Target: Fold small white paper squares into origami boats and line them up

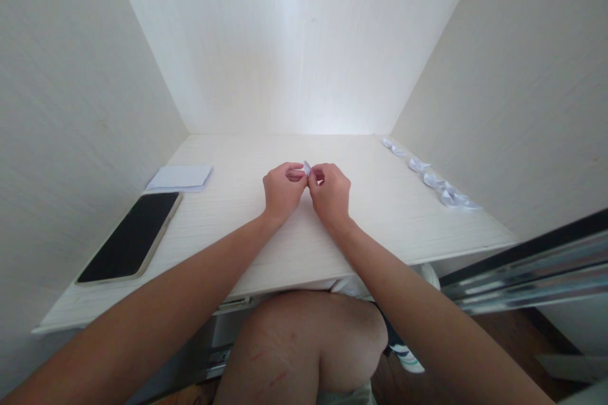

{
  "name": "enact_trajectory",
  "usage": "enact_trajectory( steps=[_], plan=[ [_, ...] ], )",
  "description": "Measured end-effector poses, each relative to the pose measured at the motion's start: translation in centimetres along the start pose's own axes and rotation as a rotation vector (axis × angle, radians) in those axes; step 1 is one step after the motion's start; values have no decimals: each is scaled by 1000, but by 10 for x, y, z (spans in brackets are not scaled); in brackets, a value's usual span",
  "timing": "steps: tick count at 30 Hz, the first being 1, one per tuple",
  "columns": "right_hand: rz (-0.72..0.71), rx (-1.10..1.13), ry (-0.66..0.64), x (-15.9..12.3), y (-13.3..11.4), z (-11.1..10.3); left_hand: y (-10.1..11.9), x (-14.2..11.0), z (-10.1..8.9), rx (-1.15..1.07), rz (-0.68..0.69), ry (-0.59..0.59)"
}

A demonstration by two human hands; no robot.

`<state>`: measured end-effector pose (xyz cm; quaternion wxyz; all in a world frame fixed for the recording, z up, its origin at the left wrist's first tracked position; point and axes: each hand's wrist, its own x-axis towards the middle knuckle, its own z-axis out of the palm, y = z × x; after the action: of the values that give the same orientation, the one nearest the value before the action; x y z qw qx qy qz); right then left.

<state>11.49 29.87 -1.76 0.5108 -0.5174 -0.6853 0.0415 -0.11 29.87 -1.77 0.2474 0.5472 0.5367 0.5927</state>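
Between my fingertips is a small folded piece of white paper [306, 168], mostly covered by the fingers. My left hand [285, 188] pinches it from the left, thumb and fingers closed. From the other side my right hand [330, 191] pinches the same paper, its fingers curled in. Both hands meet over the middle of the white desk [247, 247], their fingertips almost touching. The exact shape of the folded paper cannot be made out.
A stack of white paper sheets [180, 177] lies at the left, with a black-screened phone [133, 237] in front of it. Several small folded white paper pieces [432, 180] line the right side wall. White panels [294, 44] enclose the desk at back and sides.
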Motion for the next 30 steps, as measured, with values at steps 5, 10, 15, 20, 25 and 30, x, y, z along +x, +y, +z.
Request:
enact_trajectory(
  steps=[5,10,15,20,25,30],
  plan=[
    [42,49,31,1,0,1,-4,-1,2,-65,9,-20],
    [190,130,73,7,7,2,-4,-5,6,-98,72,-84],
    [337,204,84,13,19,5,-5,-5,5,-9,169,-160],
    [339,257,38,13,22,7,-4,4,-4,185,246,-218],
    [315,260,15,14,24,9,0,10,-12,355,286,-264],
    [275,230,1,14,34,15,-2,11,-11,409,308,-254]
  ],
)
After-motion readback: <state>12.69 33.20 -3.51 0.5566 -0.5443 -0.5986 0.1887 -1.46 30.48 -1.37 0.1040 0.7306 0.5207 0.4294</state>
